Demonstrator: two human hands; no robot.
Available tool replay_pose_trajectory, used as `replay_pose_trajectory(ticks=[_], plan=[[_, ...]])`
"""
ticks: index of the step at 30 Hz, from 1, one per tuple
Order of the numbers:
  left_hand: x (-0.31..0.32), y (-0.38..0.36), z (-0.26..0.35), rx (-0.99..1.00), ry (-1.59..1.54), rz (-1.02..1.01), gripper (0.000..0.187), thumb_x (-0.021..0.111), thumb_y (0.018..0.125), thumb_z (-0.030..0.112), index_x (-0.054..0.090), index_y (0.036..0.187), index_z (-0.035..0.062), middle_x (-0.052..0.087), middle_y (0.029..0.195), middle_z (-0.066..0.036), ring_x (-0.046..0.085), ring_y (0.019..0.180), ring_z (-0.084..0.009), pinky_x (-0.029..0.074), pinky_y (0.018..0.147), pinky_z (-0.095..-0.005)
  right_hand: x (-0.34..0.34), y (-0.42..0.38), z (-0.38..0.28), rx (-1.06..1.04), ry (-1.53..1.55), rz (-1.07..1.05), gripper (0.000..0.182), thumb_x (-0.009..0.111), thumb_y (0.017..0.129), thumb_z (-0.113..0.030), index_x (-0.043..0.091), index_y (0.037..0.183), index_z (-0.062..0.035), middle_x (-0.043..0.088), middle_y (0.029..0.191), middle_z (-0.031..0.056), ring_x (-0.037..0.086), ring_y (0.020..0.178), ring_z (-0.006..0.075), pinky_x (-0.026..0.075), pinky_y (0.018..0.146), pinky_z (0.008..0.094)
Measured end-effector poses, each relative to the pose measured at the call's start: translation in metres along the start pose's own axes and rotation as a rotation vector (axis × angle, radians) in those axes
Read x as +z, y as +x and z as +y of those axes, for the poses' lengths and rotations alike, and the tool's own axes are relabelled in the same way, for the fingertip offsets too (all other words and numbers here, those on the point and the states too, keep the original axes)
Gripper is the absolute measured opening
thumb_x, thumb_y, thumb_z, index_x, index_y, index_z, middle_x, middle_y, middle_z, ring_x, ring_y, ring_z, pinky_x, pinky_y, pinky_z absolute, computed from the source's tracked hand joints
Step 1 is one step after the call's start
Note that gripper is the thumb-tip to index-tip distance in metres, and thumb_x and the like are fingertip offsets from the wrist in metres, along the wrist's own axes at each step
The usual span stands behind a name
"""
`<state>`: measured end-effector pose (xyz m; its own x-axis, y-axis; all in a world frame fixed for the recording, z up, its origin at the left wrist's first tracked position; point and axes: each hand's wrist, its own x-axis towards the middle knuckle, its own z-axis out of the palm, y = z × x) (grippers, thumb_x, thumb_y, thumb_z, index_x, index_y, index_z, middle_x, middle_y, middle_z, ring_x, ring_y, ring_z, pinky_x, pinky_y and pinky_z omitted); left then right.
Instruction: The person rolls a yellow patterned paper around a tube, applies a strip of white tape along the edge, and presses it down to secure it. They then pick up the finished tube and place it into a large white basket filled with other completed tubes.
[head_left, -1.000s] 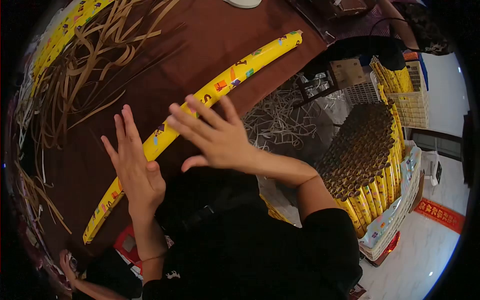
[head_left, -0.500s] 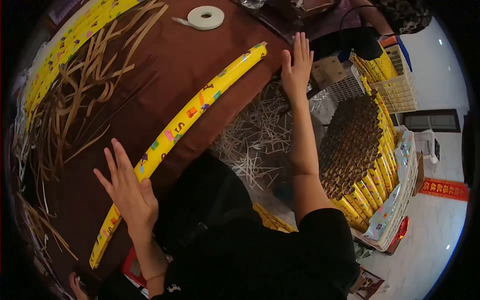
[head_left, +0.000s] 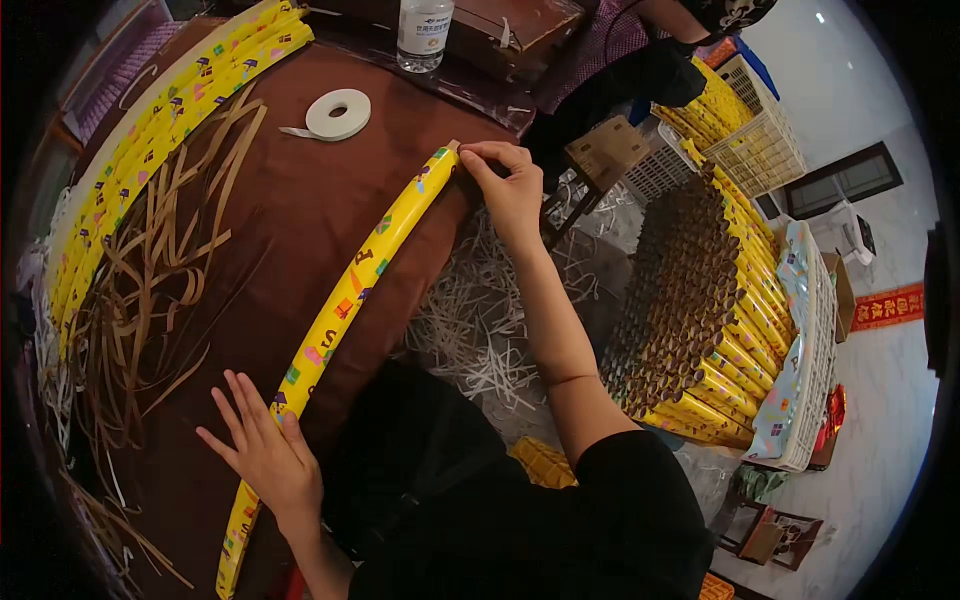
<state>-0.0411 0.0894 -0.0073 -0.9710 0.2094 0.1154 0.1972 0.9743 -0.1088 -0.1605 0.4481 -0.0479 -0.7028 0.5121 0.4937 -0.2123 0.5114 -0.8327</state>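
Observation:
A long yellow paper tube (head_left: 345,295), printed with small colourful figures, lies slantwise across the brown-covered table. My left hand (head_left: 270,455) rests flat over its lower part, fingers spread. At the tube's far end, where a bit of tan shows, the thumb and forefinger of my right hand (head_left: 510,190) are pinched together at the edge. Beyond that end lies a roll of white tape (head_left: 352,125) with a loose tail.
Tangled brown paper strips (head_left: 165,270) lie left, beside more yellow tubes (head_left: 185,110). A water bottle (head_left: 425,35) stands at the back. Right, a white basket (head_left: 815,380) holds many upright tubes (head_left: 690,300). White shreds (head_left: 480,310) cover the floor; a small stool (head_left: 605,155) stands there.
My right hand has come from the open air beside the tube to its far end and closed there. My left hand stays spread on the tube. The view has shifted.

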Motion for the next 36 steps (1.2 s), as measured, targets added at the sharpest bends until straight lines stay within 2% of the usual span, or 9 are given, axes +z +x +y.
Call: replay_pose_trajectory(ticks=[5, 9, 11, 17, 20, 24, 26, 29, 36], plan=[[0.003, -0.001, -0.001, -0.007, 0.009, 0.003, 0.053, 0.021, 0.104, 0.032, 0.025, 0.150, 0.0080, 0.028, 0.155, -0.009, 0.019, 0.145, -0.0274, 0.001, 0.116, -0.0568, 0.003, 0.000, 0.002, -0.086, -0.065, 0.021, 0.006, 0.075, 0.078, -0.013, 0.074, 0.081, -0.0073, 0.071, 0.085, 0.0022, 0.056, 0.090, 0.0179, 0.043, 0.080, 0.0313], [0.003, -0.002, -0.001, -0.010, 0.022, -0.007, 0.053, 0.020, 0.104, 0.032, 0.025, 0.150, 0.0081, 0.028, 0.155, -0.009, 0.019, 0.145, -0.0278, 0.001, 0.116, -0.0573, 0.000, 0.007, -0.006, -0.210, -0.257, 0.037, 0.008, 0.075, 0.078, -0.018, 0.073, 0.077, -0.0101, 0.069, 0.085, 0.0000, 0.056, 0.089, 0.0185, 0.041, 0.081, 0.0334], [0.004, -0.001, -0.002, -0.001, 0.053, -0.004, 0.052, 0.020, 0.104, 0.032, 0.025, 0.150, 0.0080, 0.027, 0.155, -0.009, 0.018, 0.146, -0.0280, 0.001, 0.116, -0.0580, -0.006, 0.012, -0.010, -0.569, -0.573, 0.024, 0.008, 0.075, 0.078, -0.020, 0.071, 0.079, -0.0134, 0.066, 0.087, -0.0018, 0.056, 0.090, 0.0194, 0.038, 0.083, 0.0356], [0.003, -0.002, 0.000, 0.005, 0.059, 0.016, 0.052, 0.022, 0.104, 0.029, 0.026, 0.150, 0.0063, 0.026, 0.156, -0.009, 0.018, 0.146, -0.0279, 0.001, 0.116, -0.0582, -0.016, 0.027, -0.001, -0.832, -0.609, -0.111, 0.008, 0.073, 0.079, -0.019, 0.070, 0.085, -0.0145, 0.065, 0.091, -0.0033, 0.056, 0.093, 0.0195, 0.036, 0.086, 0.0363], [-0.001, -0.001, 0.003, 0.013, 0.003, 0.051, 0.052, 0.032, 0.101, 0.026, 0.032, 0.146, -0.0002, 0.032, 0.153, -0.012, 0.023, 0.144, -0.0316, 0.005, 0.114, -0.0605, -0.017, 0.025, -0.001, -0.669, -0.506, -0.139, 0.007, 0.072, 0.080, -0.017, 0.071, 0.085, -0.0136, 0.066, 0.091, -0.0026, 0.057, 0.093, 0.0191, 0.037, 0.087, 0.0361], [0.000, -0.001, 0.002, 0.011, 0.008, 0.059, 0.052, 0.032, 0.101, 0.027, 0.032, 0.146, -0.0001, 0.032, 0.153, -0.012, 0.024, 0.144, -0.0319, 0.005, 0.114, -0.0606, -0.016, 0.018, 0.007, -0.565, -0.436, -0.080, 0.007, 0.071, 0.081, -0.015, 0.073, 0.086, -0.0114, 0.068, 0.091, -0.0006, 0.057, 0.093, 0.0194, 0.038, 0.086, 0.0358], [-0.001, -0.001, 0.002, 0.014, -0.003, 0.055, 0.052, 0.032, 0.101, 0.027, 0.033, 0.145, -0.0001, 0.033, 0.153, -0.012, 0.024, 0.143, -0.0321, 0.005, 0.114, -0.0608, -0.014, 0.016, 0.010, -0.314, -0.230, -0.037, 0.008, 0.071, 0.082, -0.015, 0.074, 0.086, -0.0091, 0.070, 0.090, 0.0017, 0.058, 0.091, 0.0201, 0.040, 0.084, 0.0350], [0.000, -0.002, 0.002, 0.022, -0.007, 0.070, 0.052, 0.032, 0.101, 0.027, 0.034, 0.145, -0.0001, 0.033, 0.153, -0.012, 0.025, 0.143, -0.0322, 0.004, 0.114, -0.0607, -0.011, 0.011, 0.004, -0.199, -0.069, -0.057, 0.009, 0.072, 0.081, -0.016, 0.074, 0.085, -0.0080, 0.071, 0.087, 0.0025, 0.059, 0.088, 0.0203, 0.042, 0.081, 0.0342], [0.001, 0.002, 0.006, -0.019, 0.021, 0.072, 0.048, 0.036, 0.100, 0.027, 0.042, 0.143, 0.0064, 0.034, 0.152, -0.012, 0.025, 0.143, -0.0316, 0.005, 0.114, -0.0615, 0.002, 0.003, -0.002, -0.395, -0.275, -0.058, 0.009, 0.075, 0.078, -0.017, 0.070, 0.082, -0.0094, 0.069, 0.086, 0.0013, 0.060, 0.087, 0.0206, 0.037, 0.086, 0.0351]])
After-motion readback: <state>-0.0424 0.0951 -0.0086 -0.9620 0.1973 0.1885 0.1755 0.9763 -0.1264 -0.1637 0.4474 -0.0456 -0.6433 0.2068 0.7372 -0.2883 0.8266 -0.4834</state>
